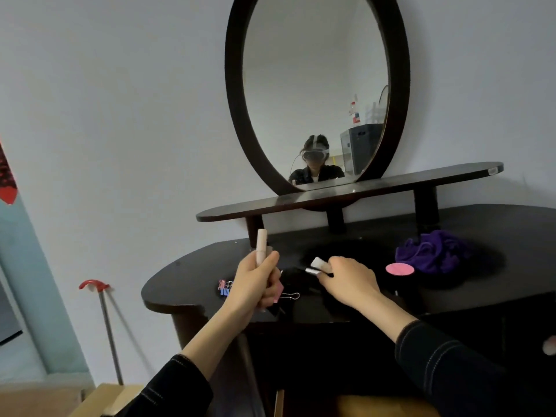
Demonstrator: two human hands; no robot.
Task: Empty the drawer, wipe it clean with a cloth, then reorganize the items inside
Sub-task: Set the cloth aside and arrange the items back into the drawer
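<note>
My left hand [255,284] grips a pale pink tube [261,245] upright above the dark dressing table [496,296]; something pink and dark also pokes out below its fingers. My right hand [349,278] pinches a small white and beige cosmetic stick [319,264] just over the tabletop. A purple cloth [433,251] lies bunched at the right, with a round pink pad [400,269] in front of it. Binder clips [226,288] and a silver clip [291,295] lie near my left hand. The drawer is not visible.
An oval mirror [394,85] stands on a raised dark shelf [421,179] behind the tabletop. A red-handled stick [103,320] leans on the wall at the left. A wooden edge [99,398] shows at the bottom left.
</note>
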